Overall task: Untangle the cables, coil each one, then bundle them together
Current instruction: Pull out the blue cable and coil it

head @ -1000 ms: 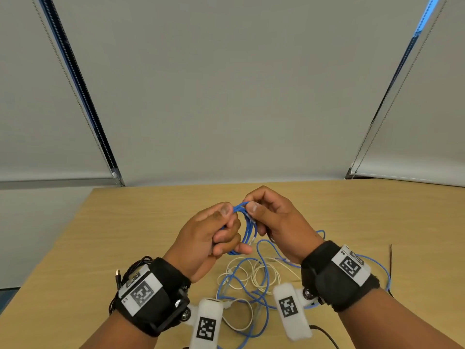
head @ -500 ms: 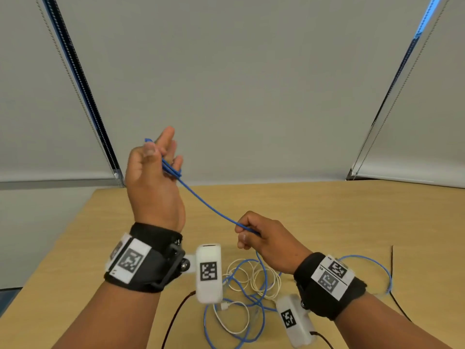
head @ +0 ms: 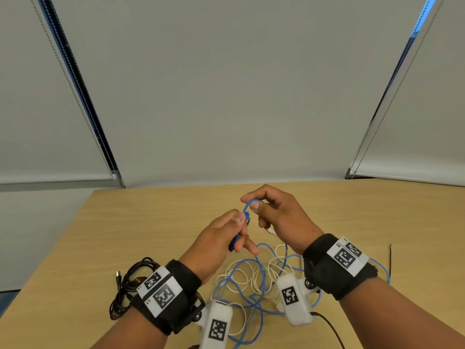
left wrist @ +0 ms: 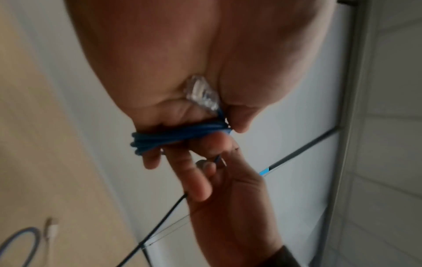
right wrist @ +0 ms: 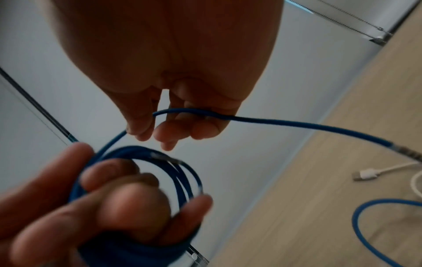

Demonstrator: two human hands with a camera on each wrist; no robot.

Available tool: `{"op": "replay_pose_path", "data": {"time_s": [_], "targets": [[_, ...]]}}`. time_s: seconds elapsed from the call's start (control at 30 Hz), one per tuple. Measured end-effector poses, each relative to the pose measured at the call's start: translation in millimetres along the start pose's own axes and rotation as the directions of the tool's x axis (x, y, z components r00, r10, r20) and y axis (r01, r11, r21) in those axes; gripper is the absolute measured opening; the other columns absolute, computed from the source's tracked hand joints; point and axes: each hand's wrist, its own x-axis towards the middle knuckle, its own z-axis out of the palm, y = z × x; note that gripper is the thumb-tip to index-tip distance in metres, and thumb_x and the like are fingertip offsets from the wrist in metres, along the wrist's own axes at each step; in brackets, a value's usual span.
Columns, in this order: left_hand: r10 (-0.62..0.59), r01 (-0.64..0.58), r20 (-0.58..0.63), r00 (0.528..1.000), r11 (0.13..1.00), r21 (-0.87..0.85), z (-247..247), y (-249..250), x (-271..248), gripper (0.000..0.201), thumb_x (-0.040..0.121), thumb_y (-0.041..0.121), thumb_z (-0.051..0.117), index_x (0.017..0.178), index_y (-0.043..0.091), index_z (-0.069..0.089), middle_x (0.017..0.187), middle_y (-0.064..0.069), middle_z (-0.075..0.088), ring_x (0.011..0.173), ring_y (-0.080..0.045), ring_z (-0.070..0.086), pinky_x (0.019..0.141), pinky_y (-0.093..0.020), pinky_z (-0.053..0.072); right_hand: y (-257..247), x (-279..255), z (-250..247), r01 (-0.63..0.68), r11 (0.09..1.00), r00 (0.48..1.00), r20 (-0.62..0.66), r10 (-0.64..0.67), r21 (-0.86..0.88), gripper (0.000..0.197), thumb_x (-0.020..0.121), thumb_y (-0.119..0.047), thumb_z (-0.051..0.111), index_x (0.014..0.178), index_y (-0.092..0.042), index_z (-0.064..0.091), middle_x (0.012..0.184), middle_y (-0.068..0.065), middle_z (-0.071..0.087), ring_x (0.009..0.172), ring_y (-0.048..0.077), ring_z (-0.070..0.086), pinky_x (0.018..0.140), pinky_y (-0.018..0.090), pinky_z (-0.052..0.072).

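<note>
Above the middle of the table, my left hand [head: 240,227] grips a small coil of blue cable [left wrist: 178,137] with its clear plug [left wrist: 200,95] tucked against the palm. Just to its right, my right hand [head: 251,201] pinches the same blue cable [right wrist: 205,115] between thumb and finger, and the cable arches from there to the coil. The rest of the blue cable [head: 254,280] trails down to the table, where it lies tangled with a thin white cable [head: 239,273]. A black cable [head: 130,280] lies bunched at the left, partly behind my left wrist.
The wooden table [head: 125,222] runs back to a wall of grey blinds [head: 226,96]. A white USB plug [right wrist: 365,175] and a blue loop [right wrist: 365,225] lie on the wood. White camera units hang under both wrists over the tangle.
Half a second ago my left hand was raised up and to the left, drawing the blue cable taut. It has come back down beside my right hand, and a fresh loop arches between them.
</note>
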Motion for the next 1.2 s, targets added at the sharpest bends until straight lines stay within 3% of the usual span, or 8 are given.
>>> {"op": "replay_pose_path", "data": {"time_s": [0.23,0.57,0.7,0.8,0.93,1.03,1.1,1.2], "targets": [[0.099,-0.097,0.002,0.995,0.971,-0.221,-1.2,13.2,-1.5,0.036,0.100,0.039,0.048,0.073,0.016,0.052,0.054,0.001,0.026,0.045,-0.015,0.026,0.078,-0.045,0.056,-1.0,-6.3,10.4,0.028,0.992,0.994,0.104,-0.041,0.124,0.018,0.105,-0.022,0.044,0.099,-0.013,0.059,0.078,0.001,0.063,0.060,0.013,0.045,0.055,0.026,0.039],[0.228,-0.204,-0.030,0.973,0.798,-0.568,-24.7,52.2,-3.0,0.038,0.102,0.039,0.042,0.073,0.014,0.049,0.049,0.006,0.035,0.039,-0.011,0.035,0.075,-0.042,0.058,-2.2,6.0,-22.2,-0.023,0.999,0.993,0.118,0.018,0.037,0.013,0.101,-0.014,0.058,0.098,-0.018,0.070,0.072,0.001,0.062,0.059,0.014,0.052,0.057,0.024,0.047],[0.376,-0.350,-0.101,0.921,0.686,-0.639,-25.3,71.4,-0.1,0.042,0.102,0.042,0.036,0.076,0.015,0.055,0.070,-0.004,0.067,0.074,-0.025,0.071,0.094,-0.044,0.055,7.9,4.8,-12.9,-0.071,0.996,0.980,0.190,0.059,0.059,0.018,0.104,-0.019,0.054,0.104,-0.019,0.072,0.072,0.000,0.058,0.059,0.013,0.052,0.057,0.025,0.046],[0.450,-0.429,-0.141,0.882,0.641,-0.636,-29.6,82.7,2.9,0.041,0.105,0.042,0.032,0.083,0.014,0.052,0.118,-0.016,0.072,0.122,-0.035,0.063,0.108,-0.046,0.046,14.9,0.2,-5.5,-0.109,0.994,0.972,0.211,0.105,0.008,0.023,0.106,-0.020,0.050,0.109,-0.024,0.072,0.073,-0.001,0.055,0.061,0.014,0.051,0.060,0.028,0.047],[0.486,-0.567,-0.301,0.820,0.759,-0.319,-32.9,79.9,10.7,0.027,0.105,0.034,0.040,0.088,0.015,0.049,0.139,-0.015,0.062,0.132,-0.029,0.056,0.110,-0.045,0.045,11.7,-2.1,-0.9,-0.043,0.986,0.976,0.205,0.076,-0.159,0.026,0.105,-0.023,0.050,0.110,-0.034,0.073,0.068,-0.018,0.052,0.062,0.003,0.046,0.060,0.016,0.041],[0.527,-0.448,-0.343,0.777,0.847,0.287,-28.4,64.9,16.5,0.016,0.103,0.034,0.044,0.092,0.027,0.052,0.136,0.010,0.064,0.110,-0.007,0.062,0.096,-0.025,0.045,6.0,-1.9,3.0,0.033,0.967,0.962,0.272,0.038,-0.254,0.026,0.105,-0.022,0.050,0.114,-0.034,0.072,0.080,-0.030,0.061,0.071,-0.003,0.052,0.067,0.009,0.042],[0.519,-0.269,-0.214,0.827,0.700,0.661,-28.1,48.6,19.5,0.017,0.104,0.038,0.043,0.101,0.027,0.055,0.117,0.014,0.069,0.095,-0.003,0.065,0.082,-0.024,0.048,3.6,-1.9,3.8,0.030,0.976,0.958,0.285,0.034,-0.217,0.023,0.104,-0.020,0.054,0.112,-0.027,0.074,0.080,-0.029,0.064,0.070,-0.003,0.052,0.067,0.009,0.042],[0.322,-0.125,-0.050,0.945,0.502,0.856,-27.1,25.2,18.6,0.023,0.103,0.039,0.043,0.088,0.023,0.047,0.070,0.001,0.061,0.064,-0.022,0.058,0.063,-0.041,0.048,1.5,0.1,0.7,0.007,0.989,0.973,0.230,0.027,-0.145,0.014,0.099,-0.017,0.062,0.100,-0.012,0.075,0.071,-0.017,0.064,0.062,-0.003,0.051,0.062,0.011,0.041]]}}
